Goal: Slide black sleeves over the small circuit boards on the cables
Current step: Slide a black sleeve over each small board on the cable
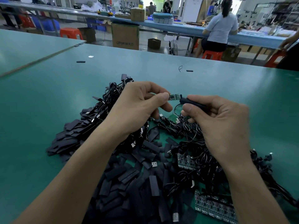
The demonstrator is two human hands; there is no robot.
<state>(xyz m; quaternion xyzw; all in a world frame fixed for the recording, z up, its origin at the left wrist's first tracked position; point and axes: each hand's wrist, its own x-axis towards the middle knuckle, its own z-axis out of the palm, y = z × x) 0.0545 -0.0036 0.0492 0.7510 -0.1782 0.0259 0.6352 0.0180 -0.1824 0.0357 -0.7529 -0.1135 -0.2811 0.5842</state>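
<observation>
My left hand (pixel 139 104) pinches a small green circuit board (pixel 175 96) between thumb and forefinger, above the pile. My right hand (pixel 216 117) grips a black sleeve (pixel 191 102) whose open end sits right at the board's right tip. A thin black cable (pixel 176 107) loops down from the board. Below my hands lies a heap of loose black sleeves (pixel 129 178). Tangled black cables with bare boards and USB plugs (pixel 194 159) lie to the right of it.
The green table (pixel 48 110) spreads all round the pile. Two stray sleeves (pixel 80 61) (pixel 189 70) lie far back. Panels of joined circuit boards (pixel 213 207) sit near my right forearm. A person on a red stool (pixel 218 29) works at another bench behind.
</observation>
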